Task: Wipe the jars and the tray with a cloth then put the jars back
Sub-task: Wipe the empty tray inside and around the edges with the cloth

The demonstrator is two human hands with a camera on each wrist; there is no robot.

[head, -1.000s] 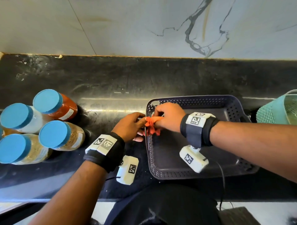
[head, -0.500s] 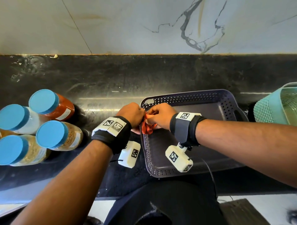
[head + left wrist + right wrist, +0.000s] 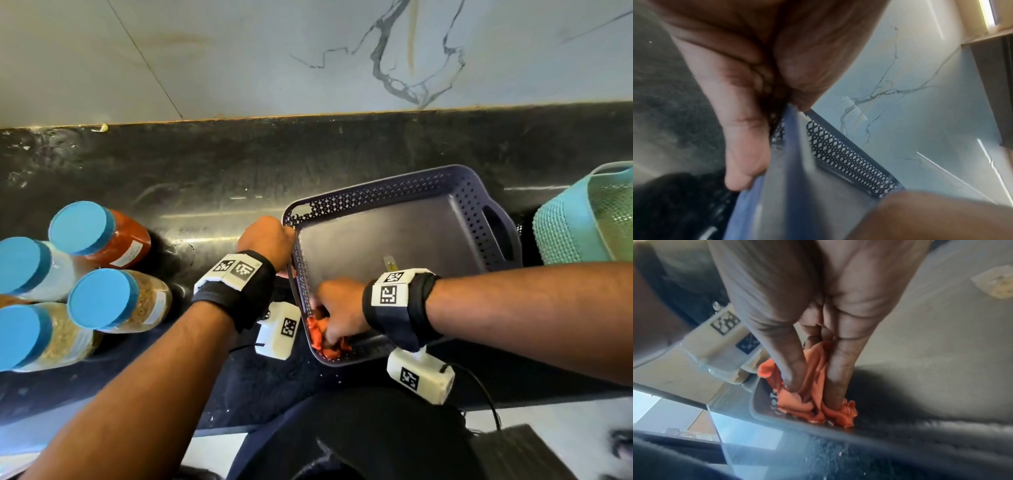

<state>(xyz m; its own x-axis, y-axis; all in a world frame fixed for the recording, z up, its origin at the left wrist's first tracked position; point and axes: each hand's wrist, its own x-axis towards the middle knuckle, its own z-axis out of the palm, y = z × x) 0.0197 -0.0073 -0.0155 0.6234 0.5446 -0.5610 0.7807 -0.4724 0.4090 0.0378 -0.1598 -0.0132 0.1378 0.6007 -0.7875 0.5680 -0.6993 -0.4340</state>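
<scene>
The black speckled stone tabletop [image 3: 205, 178] carries everything, and I take my bearings from the dark blue plastic tray with perforated walls [image 3: 479, 219], which sits on it right of centre. The tray looks light and fairly stiff, likely to skate on the polished stone, so I judge the rim or the cut-out handle at its far right end the best hold. My left hand [image 3: 265, 240] is curled over the tray's left rim at the far corner, steadying it. Well to the left of the tray stand the clear plastic jars with round blue lids [image 3: 102, 298], filled with red, white and grainy tan contents; they should be heavier and smooth-sided, best taken round the body below the lid. Their pale labels are too small to read. Inside the tray's near left corner, my right hand [image 3: 339, 308] has fingers [image 3: 838, 369] pressed down through the crumpled orange cloth [image 3: 818, 402], pinching the soft, limp wad against the floor and wall. A small pale sticker [image 3: 390, 263] lies on the tray floor; its print is illegible.
</scene>
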